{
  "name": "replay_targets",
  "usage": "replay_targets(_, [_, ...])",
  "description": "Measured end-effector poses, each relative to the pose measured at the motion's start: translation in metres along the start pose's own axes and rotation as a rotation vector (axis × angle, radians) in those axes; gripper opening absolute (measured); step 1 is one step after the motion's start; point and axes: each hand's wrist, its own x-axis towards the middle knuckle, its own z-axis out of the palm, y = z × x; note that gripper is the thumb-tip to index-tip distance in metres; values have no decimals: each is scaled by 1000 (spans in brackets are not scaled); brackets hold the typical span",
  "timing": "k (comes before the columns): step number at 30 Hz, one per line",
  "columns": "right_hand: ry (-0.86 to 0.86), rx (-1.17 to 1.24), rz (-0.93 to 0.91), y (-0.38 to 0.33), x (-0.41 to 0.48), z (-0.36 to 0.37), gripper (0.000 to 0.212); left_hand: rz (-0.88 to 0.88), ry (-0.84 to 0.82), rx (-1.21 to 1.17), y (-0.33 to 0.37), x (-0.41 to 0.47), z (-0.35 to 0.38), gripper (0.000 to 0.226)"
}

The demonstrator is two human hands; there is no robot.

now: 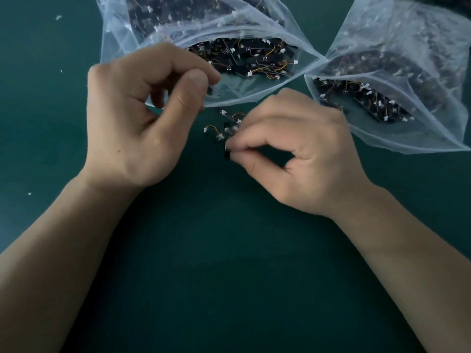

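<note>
Two clear plastic bags lie on a dark green table, both full of small black circuit boards with white connectors and orange wires. My left hand (142, 113) hovers at the open mouth of the left bag (122, 34), fingers curled, thumb and index pinching a small black part. My right hand (298, 151) pinches a small black board (226, 152) between thumb and index finger. It sits at a little pile of loose boards and wires (225, 126) on the table between the bags.
The right bag (397, 59) lies open toward my right hand, its mouth touching the left bag's corner. A few white specks (29, 193) dot the green table (229, 263) at the left.
</note>
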Motion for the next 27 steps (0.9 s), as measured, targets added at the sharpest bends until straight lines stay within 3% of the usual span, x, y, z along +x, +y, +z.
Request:
replay_targets(4, [-112,-25,-44,-1,-3,6,9,-71,-59,-6,-3,2,-4,19])
replay_targets(7, [-149,-67,-41,-3,-3,7,9,-71,-204,61,-4,0,-12,16])
replay_targets(10, [-152,-87,-41,0,-4,7,10,-47,-347,187,-3,-3,-18,34])
replay_targets(13, [-163,-94,-43,1,-3,7,10,-95,-376,200,2,-5,-18,44])
replay_targets(19, [-171,-80,-24,0,-3,6,9,-96,-449,231,2,-9,-18,15])
replay_targets(27, [-167,-27,30,-1,-3,6,7,-47,-471,297,0,-16,-20,11])
